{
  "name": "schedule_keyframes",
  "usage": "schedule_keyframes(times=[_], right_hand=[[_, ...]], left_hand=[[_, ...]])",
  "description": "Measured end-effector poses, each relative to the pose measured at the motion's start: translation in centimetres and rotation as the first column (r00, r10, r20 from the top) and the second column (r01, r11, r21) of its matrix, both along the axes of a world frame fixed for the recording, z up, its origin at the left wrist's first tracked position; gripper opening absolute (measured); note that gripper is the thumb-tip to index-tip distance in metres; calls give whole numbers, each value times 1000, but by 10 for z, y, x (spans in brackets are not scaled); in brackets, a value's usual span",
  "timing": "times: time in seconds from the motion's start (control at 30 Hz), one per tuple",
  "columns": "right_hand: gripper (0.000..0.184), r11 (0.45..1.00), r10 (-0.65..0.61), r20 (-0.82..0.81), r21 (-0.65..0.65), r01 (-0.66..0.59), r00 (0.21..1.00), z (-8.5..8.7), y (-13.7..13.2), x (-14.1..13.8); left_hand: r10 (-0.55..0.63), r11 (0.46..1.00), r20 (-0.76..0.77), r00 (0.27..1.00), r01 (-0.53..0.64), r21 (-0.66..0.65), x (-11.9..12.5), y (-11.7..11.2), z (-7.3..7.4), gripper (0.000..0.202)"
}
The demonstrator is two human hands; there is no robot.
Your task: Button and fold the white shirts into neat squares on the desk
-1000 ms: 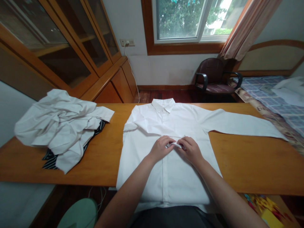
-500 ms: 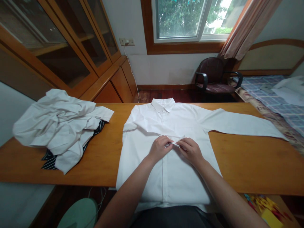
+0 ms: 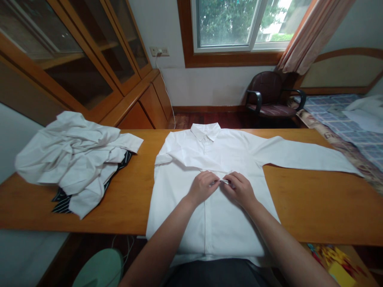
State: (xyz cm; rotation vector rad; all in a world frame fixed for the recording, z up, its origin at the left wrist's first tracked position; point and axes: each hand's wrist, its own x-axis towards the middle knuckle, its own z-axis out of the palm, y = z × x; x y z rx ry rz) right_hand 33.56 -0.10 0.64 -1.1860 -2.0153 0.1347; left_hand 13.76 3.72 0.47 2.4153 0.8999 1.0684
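Note:
A white long-sleeved shirt point(image 3: 209, 215) lies flat, front up, on the wooden table point(image 3: 314, 199), collar away from me. Its left sleeve is folded across the chest; the other sleeve stretches out to the right. My left hand point(image 3: 202, 186) and my right hand point(image 3: 241, 188) meet over the middle of the shirt. Both have their fingers closed in a pinch on the folded sleeve's cuff point(image 3: 224, 181), which shows as a thin white edge between them.
A heap of crumpled white garments point(image 3: 72, 155) over dark striped cloth lies on the table's left. A dark armchair point(image 3: 271, 99) stands under the window behind. A bed point(image 3: 350, 123) is at right, glass-door cabinets point(image 3: 74, 59) at left, a green stool point(image 3: 100, 271) below.
My two hands have drawn closer together on the cuff, and less of the cuff shows between them. The shirt and the heap have not moved.

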Motion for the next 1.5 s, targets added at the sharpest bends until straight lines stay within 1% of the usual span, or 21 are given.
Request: schedule_keyframes(times=[0.2, 0.37, 0.43, 0.5, 0.6, 0.73, 0.8, 0.87, 0.93, 1.0, 1.17, 1.33, 1.5], right_hand=[[5, 1000, 14, -38, -20, -15, 999, -2, 2, 1], [16, 1000, 17, -62, 1, -17, 998, -4, 3, 1], [13, 1000, 21, -50, 0, -21, 999, -3, 3, 1], [8, 1000, 21, -43, -9, -21, 999, -2, 3, 0], [6, 1000, 14, -43, -2, -14, 999, -2, 2, 1], [6, 998, -3, -17, 62, 4, 1000, -3, 2, 1], [8, 995, -8, 3, 102, 7, 1000, -2, 1, 1], [10, 991, -2, 18, 132, 0, 1000, -1, 1, 1], [11, 989, 10, 29, 150, -15, 1000, 0, 0, 2], [12, 987, 25, 39, 155, -31, 999, 1, -1, 2], [12, 985, 47, 74, 161, -59, 996, 2, -1, 4], [11, 985, 49, 76, 163, -60, 996, 2, -1, 4], [12, 992, 28, 69, 118, -36, 997, 3, -1, 4]], left_hand=[[-19, 999, -41, 999, 20, 42, -1, 0, 2, 15], [-19, 999, -39, 999, 20, 40, -1, 0, 2, 15], [-26, 999, -29, 999, 27, 28, -1, 0, 3, 15], [-33, 999, -1, 999, 33, 3, -1, -1, 5, 14], [-32, 997, 64, 997, 36, -65, -2, -2, 9, 13], [21, 981, 127, 992, 4, -192, -3, -4, 11, 14], [45, 975, 133, 990, -14, -221, -3, -4, 10, 14], [23, 977, 129, 991, 5, -211, -3, -3, 7, 16], [-27, 983, 116, 993, 47, -176, -3, -2, 5, 18], [-52, 988, 97, 994, 65, -139, -3, -1, 4, 19], [-41, 996, 63, 997, 46, -79, -4, -1, 2, 18], [-31, 998, 45, 998, 34, -58, -5, -2, 0, 18], [-12, 999, 36, 999, 14, -49, -4, -2, 2, 17]])
